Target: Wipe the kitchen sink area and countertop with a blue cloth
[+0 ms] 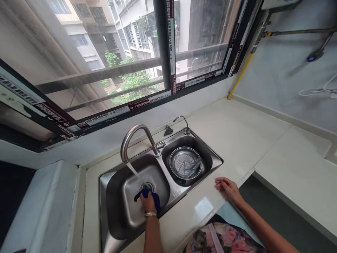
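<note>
My left hand (149, 203) is down in the left sink basin (118, 196), gripping a dark blue cloth (156, 201) near the drain. Water (133, 170) runs from the curved steel faucet (139, 128) and falls towards the drain, beside the cloth. My right hand (228, 189) is over the front of the counter, to the right of the sink; its fingers are loosely bent and a little apart, and nothing shows in them. In the right basin sits a round perforated metal strainer (181, 162) with a crumpled grey piece (191, 170) lying in it.
Behind the right basin stand a thin small faucet (184, 119) and a dark scouring ball (168, 130). The pale counter (226, 130) runs right to a wall with a yellow pipe (240, 75). A dark-framed window (168, 42) rises behind, and a recess (273, 203) opens below the counter.
</note>
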The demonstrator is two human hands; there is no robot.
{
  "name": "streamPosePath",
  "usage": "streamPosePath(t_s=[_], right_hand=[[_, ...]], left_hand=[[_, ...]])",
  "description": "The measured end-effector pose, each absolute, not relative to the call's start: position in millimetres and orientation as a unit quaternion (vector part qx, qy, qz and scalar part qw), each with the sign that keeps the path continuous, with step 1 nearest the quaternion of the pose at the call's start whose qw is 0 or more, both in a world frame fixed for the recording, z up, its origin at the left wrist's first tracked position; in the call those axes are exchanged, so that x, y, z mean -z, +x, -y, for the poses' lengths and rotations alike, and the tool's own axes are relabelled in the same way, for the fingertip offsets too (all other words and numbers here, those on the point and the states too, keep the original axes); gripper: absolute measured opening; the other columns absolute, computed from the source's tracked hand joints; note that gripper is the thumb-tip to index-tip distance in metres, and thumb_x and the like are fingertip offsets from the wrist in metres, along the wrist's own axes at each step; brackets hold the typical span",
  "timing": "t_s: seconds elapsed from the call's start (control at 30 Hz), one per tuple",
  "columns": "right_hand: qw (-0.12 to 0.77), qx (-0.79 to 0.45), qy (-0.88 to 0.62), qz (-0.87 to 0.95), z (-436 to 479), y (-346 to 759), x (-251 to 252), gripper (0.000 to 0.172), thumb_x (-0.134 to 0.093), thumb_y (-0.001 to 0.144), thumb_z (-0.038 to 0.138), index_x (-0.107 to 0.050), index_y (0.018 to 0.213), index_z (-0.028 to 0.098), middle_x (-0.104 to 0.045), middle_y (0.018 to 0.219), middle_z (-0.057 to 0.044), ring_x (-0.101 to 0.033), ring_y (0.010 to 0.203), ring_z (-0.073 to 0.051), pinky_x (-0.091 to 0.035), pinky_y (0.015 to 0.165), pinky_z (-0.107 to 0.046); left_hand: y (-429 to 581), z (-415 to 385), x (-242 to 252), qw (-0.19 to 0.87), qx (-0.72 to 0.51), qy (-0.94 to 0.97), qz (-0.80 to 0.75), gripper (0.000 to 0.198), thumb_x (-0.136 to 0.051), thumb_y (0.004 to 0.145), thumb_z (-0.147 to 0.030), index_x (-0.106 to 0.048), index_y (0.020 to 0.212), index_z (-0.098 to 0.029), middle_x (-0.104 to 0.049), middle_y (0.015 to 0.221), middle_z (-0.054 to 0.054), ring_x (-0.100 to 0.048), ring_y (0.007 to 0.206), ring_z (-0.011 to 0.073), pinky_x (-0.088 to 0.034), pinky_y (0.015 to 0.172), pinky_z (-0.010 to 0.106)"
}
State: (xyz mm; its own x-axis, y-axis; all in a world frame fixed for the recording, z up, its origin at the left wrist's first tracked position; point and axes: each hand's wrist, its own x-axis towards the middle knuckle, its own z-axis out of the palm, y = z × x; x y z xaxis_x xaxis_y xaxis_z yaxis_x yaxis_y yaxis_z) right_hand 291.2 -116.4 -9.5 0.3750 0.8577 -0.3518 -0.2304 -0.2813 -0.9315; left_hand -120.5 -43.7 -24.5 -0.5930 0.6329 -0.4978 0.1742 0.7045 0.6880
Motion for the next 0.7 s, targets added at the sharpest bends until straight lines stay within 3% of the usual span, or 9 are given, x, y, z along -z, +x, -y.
streamPosePath(t_s=[0.07, 0.17, 0.23, 0.37, 0.53, 0.6, 0.67, 0.7], right_hand=[[0.537, -0.494, -0.630, 0.265, 116, 291, 9, 0.056, -0.084, 0.059, 0.062, -0.074, 0.086, 0.014, -0.072, 0.080, -0.009, -0.066, 0.062, -0.016, -0.056, 0.063, -0.031], [0.523, -0.487, -0.637, 0.288, 116, 290, 9, 0.053, -0.079, 0.064, 0.062, -0.073, 0.086, 0.015, -0.072, 0.079, -0.008, -0.066, 0.064, -0.017, -0.057, 0.065, -0.032], [0.519, -0.470, -0.644, 0.308, 118, 287, 10, 0.050, -0.074, 0.070, 0.062, -0.072, 0.088, 0.016, -0.073, 0.079, -0.008, -0.067, 0.065, -0.018, -0.057, 0.066, -0.033], [0.498, -0.380, -0.683, 0.375, 123, 275, 18, 0.033, -0.060, 0.082, 0.051, -0.070, 0.088, 0.020, -0.069, 0.069, -0.004, -0.064, 0.062, -0.018, -0.054, 0.063, -0.031], [0.499, -0.259, -0.714, 0.418, 121, 263, 31, 0.024, -0.051, 0.086, 0.039, -0.068, 0.082, 0.022, -0.065, 0.063, -0.001, -0.061, 0.056, -0.016, -0.051, 0.060, -0.028], [0.514, -0.235, -0.706, 0.426, 118, 259, 32, 0.023, -0.048, 0.086, 0.035, -0.067, 0.080, 0.022, -0.064, 0.061, 0.001, -0.059, 0.052, -0.015, -0.049, 0.055, -0.026], [0.527, -0.208, -0.696, 0.440, 113, 256, 30, 0.022, -0.046, 0.085, 0.029, -0.066, 0.079, 0.022, -0.063, 0.061, 0.001, -0.057, 0.050, -0.013, -0.047, 0.052, -0.024], [0.530, -0.190, -0.694, 0.449, 110, 255, 29, 0.021, -0.046, 0.084, 0.026, -0.065, 0.078, 0.022, -0.063, 0.062, 0.002, -0.057, 0.050, -0.012, -0.047, 0.053, -0.023]], left_hand=[[-109, 42, 17, 0.377, -0.282, 0.303, -0.828, 0.054, -0.058, 0.082, -0.025, -0.051, 0.133, -0.010, -0.053, 0.143, 0.028, -0.050, 0.141, 0.0366, -0.040, 0.120, 0.048], [-86, 31, -1, 0.340, -0.284, 0.421, -0.791, 0.040, -0.056, 0.082, -0.021, -0.063, 0.120, -0.008, -0.051, 0.146, 0.029, -0.043, 0.146, 0.0379, -0.031, 0.125, 0.049], [-71, 12, -17, 0.310, -0.304, 0.504, -0.747, 0.041, -0.050, 0.089, -0.023, -0.063, 0.126, -0.010, -0.051, 0.148, 0.025, -0.042, 0.147, 0.0322, -0.029, 0.127, 0.044], [-45, -52, -48, 0.266, -0.331, 0.615, -0.665, 0.050, -0.044, 0.096, -0.026, -0.054, 0.143, -0.011, -0.051, 0.150, 0.019, -0.049, 0.141, 0.0242, -0.036, 0.124, 0.036], [-22, -134, -76, 0.219, -0.322, 0.655, -0.647, 0.063, -0.049, 0.096, -0.030, -0.041, 0.154, -0.008, -0.037, 0.163, 0.019, -0.049, 0.141, 0.0260, -0.044, 0.117, 0.037], [-15, -154, -83, 0.208, -0.307, 0.655, -0.659, 0.062, -0.049, 0.095, -0.031, -0.045, 0.150, -0.002, -0.046, 0.155, 0.023, -0.048, 0.141, 0.0298, -0.041, 0.119, 0.041], [-12, -168, -84, 0.211, -0.274, 0.651, -0.676, 0.056, -0.049, 0.095, -0.036, -0.060, 0.136, -0.001, -0.066, 0.126, 0.027, -0.063, 0.118, 0.0372, -0.047, 0.109, 0.053], [-13, -175, -80, 0.210, -0.260, 0.650, -0.683, 0.056, -0.048, 0.095, -0.038, -0.063, 0.133, 0.000, -0.069, 0.116, 0.027, -0.065, 0.108, 0.0395, -0.049, 0.103, 0.058]])
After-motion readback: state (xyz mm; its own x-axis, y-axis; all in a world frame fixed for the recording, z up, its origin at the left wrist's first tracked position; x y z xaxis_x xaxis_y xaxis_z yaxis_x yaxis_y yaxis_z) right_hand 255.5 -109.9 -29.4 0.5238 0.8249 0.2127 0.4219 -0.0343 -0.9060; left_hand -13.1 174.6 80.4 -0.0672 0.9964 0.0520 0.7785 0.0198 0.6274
